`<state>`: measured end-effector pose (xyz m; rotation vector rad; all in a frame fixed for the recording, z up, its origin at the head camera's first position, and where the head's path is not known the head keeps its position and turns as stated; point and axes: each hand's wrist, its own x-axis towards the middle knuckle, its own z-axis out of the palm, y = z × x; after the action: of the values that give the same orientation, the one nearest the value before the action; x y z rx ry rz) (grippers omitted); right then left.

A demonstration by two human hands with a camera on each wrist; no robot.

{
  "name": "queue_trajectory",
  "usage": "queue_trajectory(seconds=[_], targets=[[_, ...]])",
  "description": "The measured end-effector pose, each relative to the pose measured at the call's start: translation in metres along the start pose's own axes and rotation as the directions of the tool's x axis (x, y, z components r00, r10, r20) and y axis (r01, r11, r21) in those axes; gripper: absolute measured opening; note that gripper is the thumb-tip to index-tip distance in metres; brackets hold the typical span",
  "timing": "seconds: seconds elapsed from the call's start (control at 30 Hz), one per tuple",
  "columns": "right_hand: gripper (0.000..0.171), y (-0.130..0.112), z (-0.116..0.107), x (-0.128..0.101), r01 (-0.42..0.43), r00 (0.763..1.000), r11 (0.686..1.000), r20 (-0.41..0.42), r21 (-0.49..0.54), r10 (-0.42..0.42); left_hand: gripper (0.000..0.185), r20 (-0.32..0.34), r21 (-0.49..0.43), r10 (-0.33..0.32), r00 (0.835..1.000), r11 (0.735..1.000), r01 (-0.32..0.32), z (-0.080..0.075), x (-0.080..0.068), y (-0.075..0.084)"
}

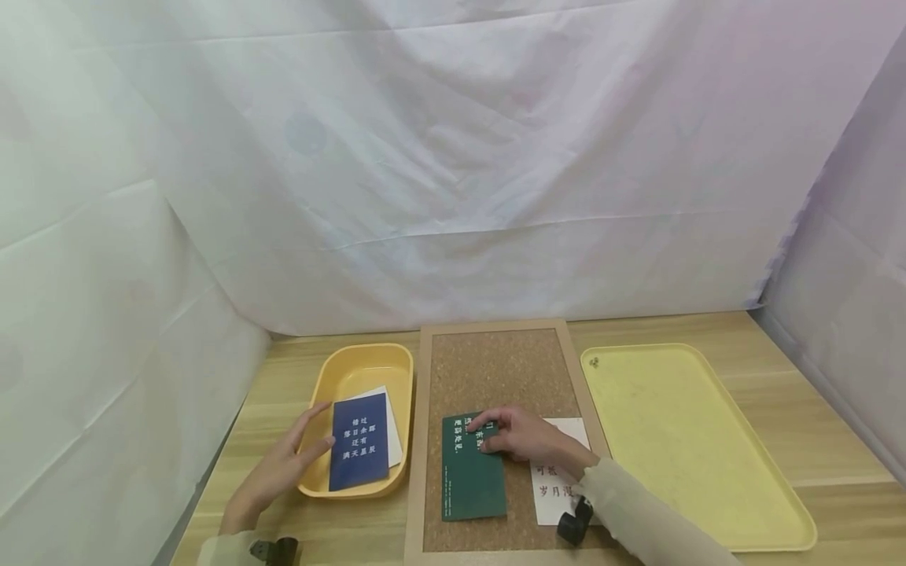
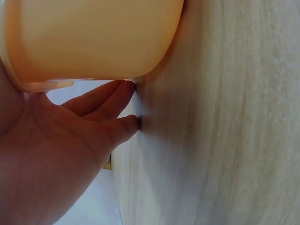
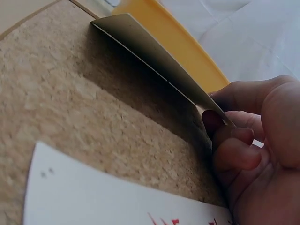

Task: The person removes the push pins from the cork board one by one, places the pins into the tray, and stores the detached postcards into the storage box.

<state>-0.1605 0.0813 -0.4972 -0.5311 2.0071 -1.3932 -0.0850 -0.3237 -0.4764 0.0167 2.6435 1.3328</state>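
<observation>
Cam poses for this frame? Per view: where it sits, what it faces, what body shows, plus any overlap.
Head: above the table, facing forward and down at the cork board, orange bin and yellow tray; shows the left hand, right hand and both sleeves.
Left wrist: low by the tabletop, facing along the left hand to the orange bin's outer wall.
Right wrist: low over the cork board, facing the right hand's fingers pinching the lifted green card.
Shared: head and right wrist both show the green card and white card.

Green card (image 1: 473, 472), edge lifted off corkboard (image 1: 495, 369)
</observation>
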Motion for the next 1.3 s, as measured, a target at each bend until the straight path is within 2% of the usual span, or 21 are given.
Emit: queue_trajectory(seconds=[0.33,0.6,0.97,1.3], targets=[[0.028,-0.004,0.0,-0.003,0.013,1.0,1.0,0.007,0.001,-0.013,0.061,-0.002,0.007,-0.014,1.0,1.0,0.014,0.002,0.002,0.001],[0.03,-0.006,-0.005,-0.004,0.025,1.0,0.998,0.014,0.052,-0.026,0.062,-0.003,0.028,-0.045,0.999,0.999,0.045,0.004,0.001,0.002],[0.03,-0.019,-0.016,-0.005,0.07,0.997,0.997,-0.015,0.029,-0.069,0.062,0.0,0.005,-0.033,0.999,0.999,0.033,0.006,-0.001,0.005],[0.029,-0.036,-0.021,-0.001,0.072,0.997,0.997,-0.025,-0.026,-0.073,0.063,-0.005,0.018,-0.038,0.999,0.999,0.038,0.007,0.0,0.003]])
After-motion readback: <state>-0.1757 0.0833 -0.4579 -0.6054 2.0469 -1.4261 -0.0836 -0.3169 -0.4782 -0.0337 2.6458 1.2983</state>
